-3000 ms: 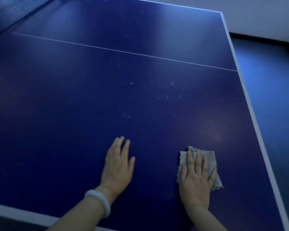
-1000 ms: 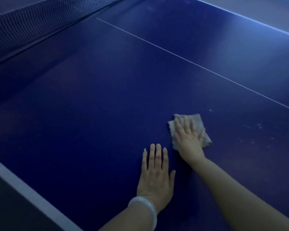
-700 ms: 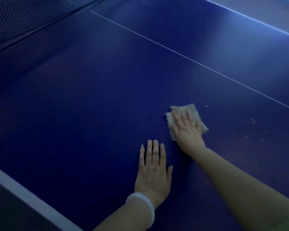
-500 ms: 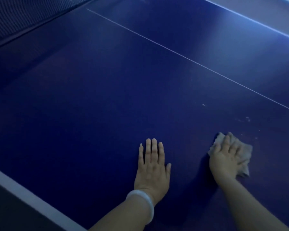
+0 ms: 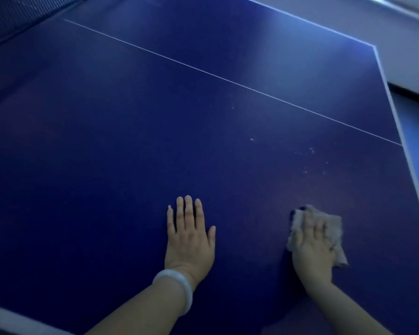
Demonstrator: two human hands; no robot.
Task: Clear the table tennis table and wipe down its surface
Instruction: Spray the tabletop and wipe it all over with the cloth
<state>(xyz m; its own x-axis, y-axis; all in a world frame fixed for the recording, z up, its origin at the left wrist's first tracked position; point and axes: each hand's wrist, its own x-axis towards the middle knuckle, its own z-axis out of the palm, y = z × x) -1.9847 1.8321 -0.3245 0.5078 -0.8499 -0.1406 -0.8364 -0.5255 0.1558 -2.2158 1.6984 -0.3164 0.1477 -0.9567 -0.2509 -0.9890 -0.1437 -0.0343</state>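
1. Head view: right hand [image 5: 312,247] lies flat, fingers spread, on a grey cloth [image 5: 334,228], pressing it to the blue tabletop [image 5: 131,141] near the right edge, probably so the whole cloth rubs
2. Left hand [image 5: 190,235] lies open, palm down, holding nothing; likely a brace for leaning in
3. Pale specks [image 5: 310,151] beyond the cloth look unwiped; no loose items seen; net [image 5: 15,15] far left
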